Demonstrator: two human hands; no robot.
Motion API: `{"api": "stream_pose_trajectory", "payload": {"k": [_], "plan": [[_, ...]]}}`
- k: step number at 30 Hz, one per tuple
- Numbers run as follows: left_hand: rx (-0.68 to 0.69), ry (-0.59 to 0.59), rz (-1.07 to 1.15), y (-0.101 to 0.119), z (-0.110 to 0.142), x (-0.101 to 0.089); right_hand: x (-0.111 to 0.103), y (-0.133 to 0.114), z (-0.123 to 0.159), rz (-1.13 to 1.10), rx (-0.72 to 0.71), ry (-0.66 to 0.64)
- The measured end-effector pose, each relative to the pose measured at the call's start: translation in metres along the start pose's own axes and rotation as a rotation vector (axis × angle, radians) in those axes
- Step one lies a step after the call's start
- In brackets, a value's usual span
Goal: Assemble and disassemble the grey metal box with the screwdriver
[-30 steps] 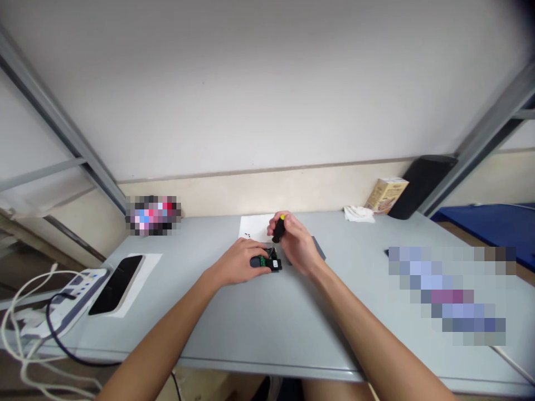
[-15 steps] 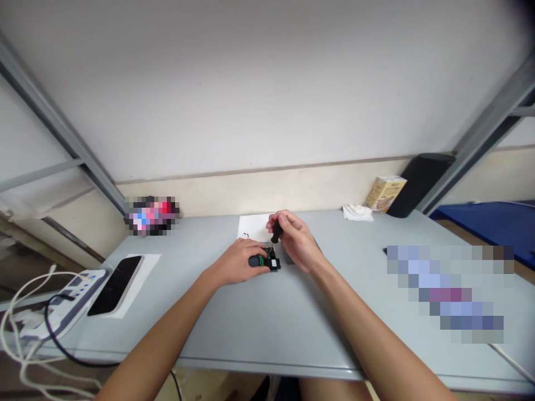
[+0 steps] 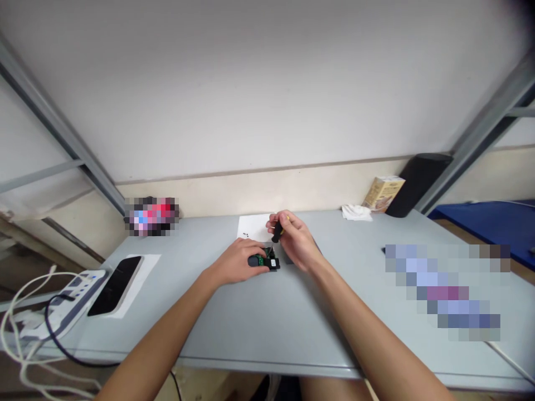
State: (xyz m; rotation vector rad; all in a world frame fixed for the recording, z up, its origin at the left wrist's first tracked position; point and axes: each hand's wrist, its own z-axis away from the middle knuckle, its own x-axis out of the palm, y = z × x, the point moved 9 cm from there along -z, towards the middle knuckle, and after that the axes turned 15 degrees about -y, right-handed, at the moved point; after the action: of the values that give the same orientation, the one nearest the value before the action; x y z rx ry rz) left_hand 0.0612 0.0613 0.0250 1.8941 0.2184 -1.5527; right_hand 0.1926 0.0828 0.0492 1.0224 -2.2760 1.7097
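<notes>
My right hand [image 3: 296, 236] is closed around the black and yellow handle of a screwdriver [image 3: 277, 229]. Its metal shaft slants down to a small black device with a green circuit board [image 3: 272, 263], which lies on the desk. Fingers and thumb of my left hand [image 3: 239, 262] grip the device from its left side. Behind it, several tiny dark screws [image 3: 246, 234] rest on a white sheet of paper [image 3: 253, 223]. A flat dark piece [image 3: 290, 259] lies partly hidden under my right hand.
On the left are a phone [image 3: 116, 285] on paper and a power strip [image 3: 69, 306] with cables. Toward the back right stand a yellow box [image 3: 382, 194] and a black cylinder [image 3: 420, 184], beside a crumpled tissue [image 3: 356, 212]. Blurred items lie at the right and back left.
The screwdriver handle has turned slightly in my right hand, so its yellow part now shows. My left hand and the device stay in place.
</notes>
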Motion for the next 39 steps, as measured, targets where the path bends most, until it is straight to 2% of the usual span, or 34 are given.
{"api": "stream_pose_trajectory", "payload": {"k": [6, 11, 16, 23, 28, 32, 39], "plan": [[0.018, 0.001, -0.003, 0.0003, 0.0003, 0.0008, -0.003, -0.0045, -0.0015, -0.06, -0.069, 0.031], [0.018, -0.002, -0.002, 0.0021, 0.0001, -0.0002, -0.0006, 0.0019, -0.0023, -0.149, 0.032, -0.01], [0.017, 0.001, -0.018, 0.0012, 0.0, 0.0005, -0.0033, -0.0009, 0.0007, -0.105, 0.024, 0.036], [0.011, -0.014, 0.0, 0.0025, -0.0009, 0.0001, -0.0004, -0.0027, -0.0013, -0.126, -0.013, 0.02], [0.001, -0.007, 0.009, 0.0007, -0.0003, 0.0, -0.0007, 0.0022, -0.0017, -0.172, 0.044, 0.006], [0.009, -0.004, -0.005, 0.0007, -0.0001, 0.0006, -0.0032, -0.0025, 0.0004, -0.098, 0.011, 0.028], [0.015, -0.014, -0.02, 0.0014, -0.0006, 0.0008, -0.0025, -0.0015, -0.0019, -0.137, -0.019, 0.018]]}}
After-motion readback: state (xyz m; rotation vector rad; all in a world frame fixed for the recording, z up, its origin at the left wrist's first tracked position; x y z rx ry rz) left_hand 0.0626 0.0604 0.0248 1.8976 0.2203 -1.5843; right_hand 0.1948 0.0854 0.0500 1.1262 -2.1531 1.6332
